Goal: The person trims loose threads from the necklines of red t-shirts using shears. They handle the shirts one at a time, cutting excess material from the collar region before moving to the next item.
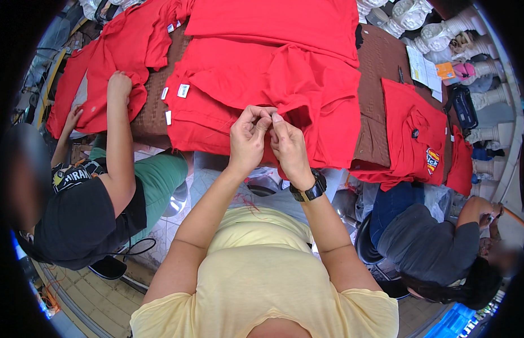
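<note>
My left hand [248, 138] and my right hand [288, 145] meet at the fingertips over the near edge of the table. Both are closed in a pinch. A red shirt [324, 96] lies bunched just beyond them, with a fold gaping beside my right fingers. Its cloth runs up to my right hand and shows below it, between my wrists. Whatever sits between the left fingertips is too small to make out. White labels [183, 90] show on the red cloth to the left. A dark watch [310, 190] is on my right wrist.
Red garments [273, 19] cover much of the brown-clothed table [372, 112]. A person at left handles red cloth [98, 107]; another person sits at right, by a folded red shirt [411, 127]. Papers [424, 72] and a dark pouch [463, 106] lie at far right, near white balusters [490, 98].
</note>
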Motion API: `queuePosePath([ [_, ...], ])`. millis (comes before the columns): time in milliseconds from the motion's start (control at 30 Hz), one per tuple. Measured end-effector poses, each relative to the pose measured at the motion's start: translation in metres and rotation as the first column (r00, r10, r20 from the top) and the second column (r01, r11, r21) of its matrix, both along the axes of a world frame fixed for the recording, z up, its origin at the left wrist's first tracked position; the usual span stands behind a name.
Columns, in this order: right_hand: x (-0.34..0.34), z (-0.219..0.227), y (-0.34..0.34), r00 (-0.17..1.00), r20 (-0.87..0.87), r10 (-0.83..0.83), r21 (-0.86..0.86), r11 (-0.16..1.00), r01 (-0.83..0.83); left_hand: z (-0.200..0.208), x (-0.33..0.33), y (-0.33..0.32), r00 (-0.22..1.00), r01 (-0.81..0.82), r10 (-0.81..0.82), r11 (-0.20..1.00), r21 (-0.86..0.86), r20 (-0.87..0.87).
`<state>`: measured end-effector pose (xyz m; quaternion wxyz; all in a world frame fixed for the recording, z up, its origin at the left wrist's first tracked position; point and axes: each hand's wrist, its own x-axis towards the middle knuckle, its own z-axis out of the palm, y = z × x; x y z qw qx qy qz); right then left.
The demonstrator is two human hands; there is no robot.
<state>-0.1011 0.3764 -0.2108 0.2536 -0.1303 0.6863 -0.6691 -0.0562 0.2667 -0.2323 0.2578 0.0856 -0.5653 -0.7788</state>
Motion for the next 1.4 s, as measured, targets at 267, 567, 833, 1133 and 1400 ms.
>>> queuePosePath([
  [267,-0.015,0.022,0.006,0.922,-0.342,-0.180,0.084,0.972,0.220,0.008,0.020,-0.009,0.998,0.055,-0.033,0.900,-0.432,0.057],
  [567,-0.030,0.016,0.014,0.978,0.109,-0.178,-0.177,0.965,0.196,-0.004,0.044,0.007,0.933,-0.352,0.276,0.585,-0.730,-0.229],
  [833,-0.019,0.023,0.009,0.968,0.110,-0.227,-0.121,0.963,0.240,0.014,0.003,-0.004,0.919,-0.390,0.295,0.563,-0.729,-0.263],
  [1133,-0.025,0.043,0.004,0.587,-0.805,-0.089,0.013,0.986,0.167,0.009,-0.005,-0.019,0.986,0.027,-0.004,0.990,-0.140,0.165],
  [1400,-0.044,0.040,0.009,0.765,-0.635,0.109,0.202,0.979,0.029,0.011,-0.004,-0.019,0.992,0.061,-0.061,0.998,0.000,0.114],
])
